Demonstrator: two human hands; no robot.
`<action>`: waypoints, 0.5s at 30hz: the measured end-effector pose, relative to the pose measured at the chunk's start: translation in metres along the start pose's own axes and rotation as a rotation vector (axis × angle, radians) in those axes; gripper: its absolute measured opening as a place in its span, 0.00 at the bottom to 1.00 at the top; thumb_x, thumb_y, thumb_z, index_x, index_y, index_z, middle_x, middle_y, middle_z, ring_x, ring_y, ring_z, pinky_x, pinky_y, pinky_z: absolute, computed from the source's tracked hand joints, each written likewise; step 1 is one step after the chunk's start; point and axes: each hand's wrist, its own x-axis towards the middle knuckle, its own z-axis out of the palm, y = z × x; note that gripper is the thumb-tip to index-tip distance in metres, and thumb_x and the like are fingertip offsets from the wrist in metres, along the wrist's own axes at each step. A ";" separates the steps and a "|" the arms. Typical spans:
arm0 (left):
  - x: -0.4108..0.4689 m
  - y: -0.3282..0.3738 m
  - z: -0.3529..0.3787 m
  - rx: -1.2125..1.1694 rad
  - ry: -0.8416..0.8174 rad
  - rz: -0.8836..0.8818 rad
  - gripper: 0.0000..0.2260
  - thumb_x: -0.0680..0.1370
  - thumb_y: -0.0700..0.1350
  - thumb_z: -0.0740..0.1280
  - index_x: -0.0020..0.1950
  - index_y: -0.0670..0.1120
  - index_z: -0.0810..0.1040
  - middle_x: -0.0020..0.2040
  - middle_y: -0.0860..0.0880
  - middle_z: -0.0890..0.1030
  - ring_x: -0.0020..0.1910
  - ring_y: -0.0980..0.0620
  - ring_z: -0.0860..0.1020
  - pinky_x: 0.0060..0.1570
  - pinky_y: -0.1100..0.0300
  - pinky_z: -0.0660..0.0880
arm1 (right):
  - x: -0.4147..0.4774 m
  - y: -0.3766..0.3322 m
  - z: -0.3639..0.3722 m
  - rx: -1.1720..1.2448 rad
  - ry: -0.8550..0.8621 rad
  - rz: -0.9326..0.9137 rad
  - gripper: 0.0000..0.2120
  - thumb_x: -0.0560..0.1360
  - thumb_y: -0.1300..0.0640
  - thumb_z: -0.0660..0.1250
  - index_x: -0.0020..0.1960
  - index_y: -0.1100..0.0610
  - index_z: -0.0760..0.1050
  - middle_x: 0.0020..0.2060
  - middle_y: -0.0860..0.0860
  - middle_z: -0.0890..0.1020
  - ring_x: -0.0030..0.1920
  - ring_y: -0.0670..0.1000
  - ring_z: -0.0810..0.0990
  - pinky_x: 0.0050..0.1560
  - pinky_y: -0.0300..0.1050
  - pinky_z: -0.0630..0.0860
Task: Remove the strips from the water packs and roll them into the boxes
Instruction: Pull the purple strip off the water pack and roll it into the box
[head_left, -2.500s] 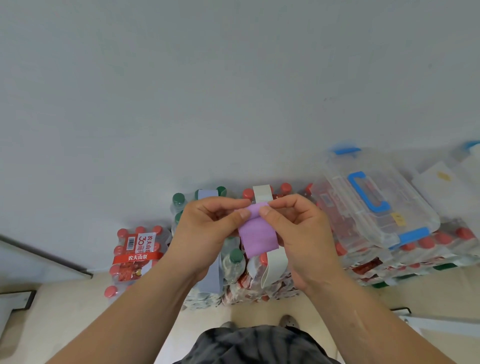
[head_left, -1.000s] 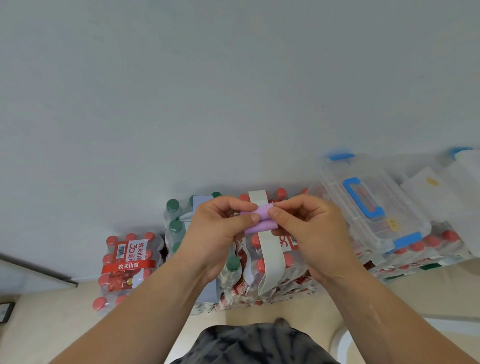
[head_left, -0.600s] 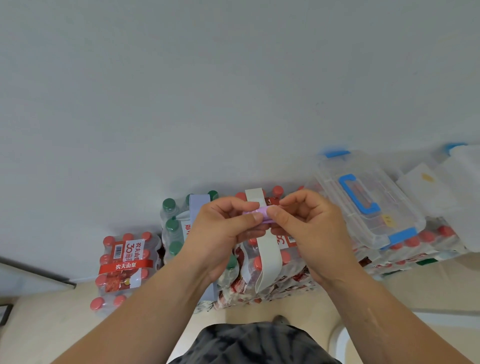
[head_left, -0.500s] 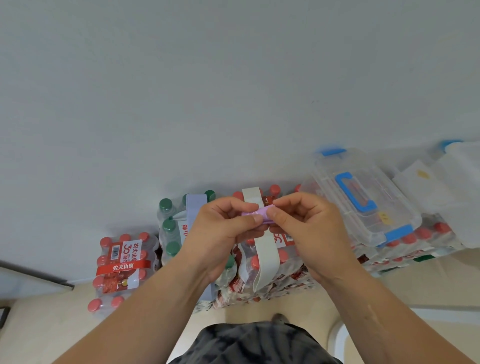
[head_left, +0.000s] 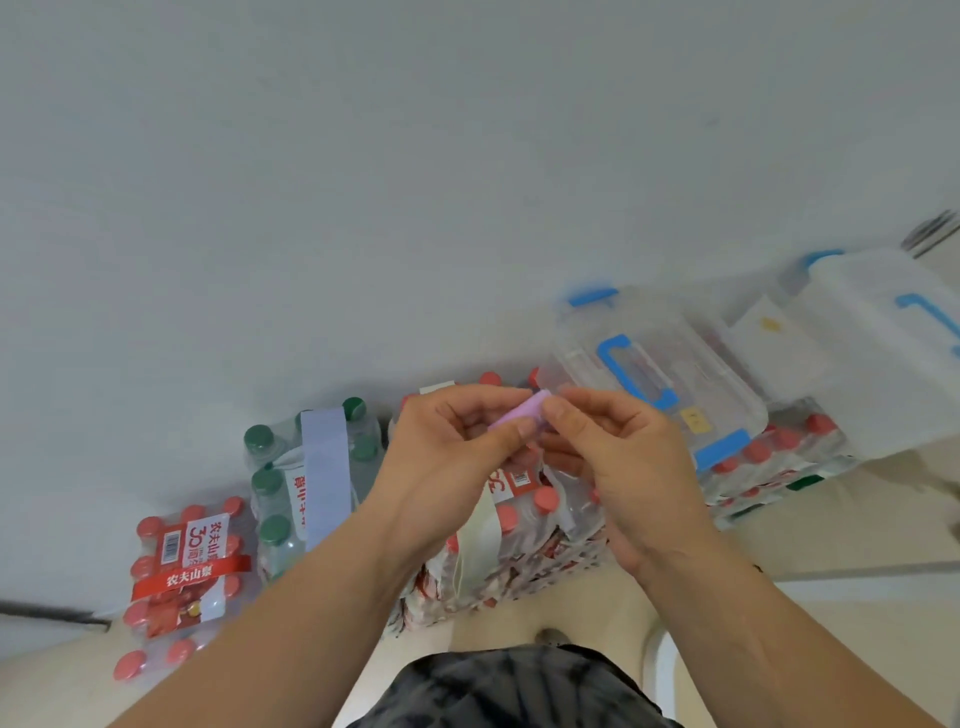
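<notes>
A purple strip (head_left: 519, 410), rolled into a small tight tube, is pinched between the fingertips of my left hand (head_left: 452, 457) and my right hand (head_left: 608, 457), held in the air over the water packs. Below the hands a red-capped water pack (head_left: 524, 525) carries a beige strip (head_left: 478, 540) across its top. To its left a green-capped pack (head_left: 280, 493) bears a pale blue strip (head_left: 324, 478). A clear box with blue handle and latches (head_left: 649, 374) stands shut on packs to the right.
Another red-capped pack (head_left: 182, 571) lies at the far left on the floor. A second clear box (head_left: 883, 338) with a white lid sits at the far right on more packs (head_left: 779, 457). A grey wall rises behind everything.
The purple strip hung flat below my fingers 2.5 s ago; both hands have rolled it up into a tight tube. The view has swung slightly to the right.
</notes>
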 end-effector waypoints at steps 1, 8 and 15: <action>0.002 0.000 0.010 -0.033 0.022 0.007 0.07 0.76 0.37 0.72 0.52 0.44 0.86 0.45 0.43 0.87 0.43 0.48 0.85 0.44 0.60 0.80 | 0.002 -0.002 -0.006 -0.044 -0.020 0.003 0.17 0.67 0.50 0.77 0.52 0.58 0.84 0.41 0.55 0.88 0.44 0.55 0.88 0.42 0.48 0.84; 0.028 -0.006 0.076 -0.112 0.016 -0.034 0.07 0.75 0.36 0.71 0.50 0.43 0.87 0.44 0.41 0.87 0.39 0.47 0.85 0.41 0.56 0.82 | 0.026 -0.018 -0.061 -0.072 -0.057 -0.075 0.06 0.75 0.58 0.73 0.47 0.59 0.87 0.40 0.57 0.88 0.45 0.58 0.87 0.51 0.53 0.84; 0.055 -0.020 0.140 0.082 -0.060 -0.138 0.09 0.78 0.40 0.69 0.55 0.47 0.86 0.46 0.41 0.87 0.43 0.42 0.85 0.48 0.50 0.82 | 0.057 -0.019 -0.139 -0.095 -0.086 -0.078 0.06 0.78 0.56 0.71 0.47 0.56 0.87 0.40 0.53 0.88 0.45 0.52 0.87 0.51 0.43 0.83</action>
